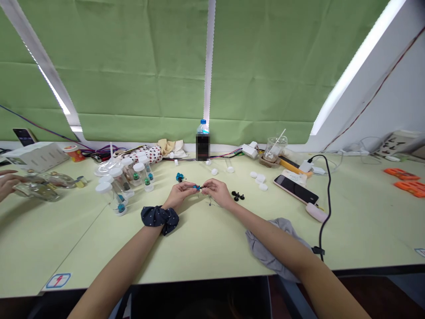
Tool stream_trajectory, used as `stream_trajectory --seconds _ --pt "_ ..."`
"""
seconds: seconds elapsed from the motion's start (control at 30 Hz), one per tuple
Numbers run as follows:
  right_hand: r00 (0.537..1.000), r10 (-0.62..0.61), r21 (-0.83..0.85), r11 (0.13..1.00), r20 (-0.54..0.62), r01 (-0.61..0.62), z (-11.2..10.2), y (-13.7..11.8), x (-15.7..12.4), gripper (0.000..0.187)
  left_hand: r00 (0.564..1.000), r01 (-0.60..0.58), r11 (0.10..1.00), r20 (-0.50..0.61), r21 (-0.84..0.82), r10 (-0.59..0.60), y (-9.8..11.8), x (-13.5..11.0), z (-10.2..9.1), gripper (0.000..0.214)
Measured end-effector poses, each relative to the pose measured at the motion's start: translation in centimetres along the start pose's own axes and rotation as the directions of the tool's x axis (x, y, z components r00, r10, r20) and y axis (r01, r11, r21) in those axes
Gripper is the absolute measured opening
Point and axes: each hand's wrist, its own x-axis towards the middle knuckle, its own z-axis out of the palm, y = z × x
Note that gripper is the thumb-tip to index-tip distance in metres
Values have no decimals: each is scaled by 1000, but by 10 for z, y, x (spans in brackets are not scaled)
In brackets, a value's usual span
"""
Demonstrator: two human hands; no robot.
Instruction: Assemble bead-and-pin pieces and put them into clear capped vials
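Watching from beside the desk point(199, 248), I see a small blue piece point(196, 188) between the person's two hands, out in front of the body near the middle of the top; whether it touches the surface I can't tell. By its size it ought to weigh next to nothing. I'd guess it is fairly stiff, perhaps smooth enough to slip and with fine parts that could bend, so a light fingertip grip at its ends seems wiser than a squeeze across the middle.

That is roughly how it is held. The left hand point(179, 194) has thumb and forefinger drawn together, parted only by the piece, which they pinch at its left side. The right hand point(218, 192) has its fingertips brought close on a dark stub point(202, 187) at the other end; I can't tell if that is one part with the blue.

A thin strand point(210, 203) shows below the right fingers. Just beyond the left hand sits a blue cluster point(179, 177), and black pieces point(236, 195) lie to the right of the other.
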Motion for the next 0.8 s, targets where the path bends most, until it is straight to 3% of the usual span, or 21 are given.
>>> stream_trajectory --seconds 0.27,0.8 --pt "999 35 -75 997 -6 -35 -1 -1 1 30 1000 -3 1000 -4 14 3 4 -2 2 33" --pt "999 28 -31 999 28 -27 0 -2 0 30 1000 -1 1000 17 -14 1 5 -2 4 28"
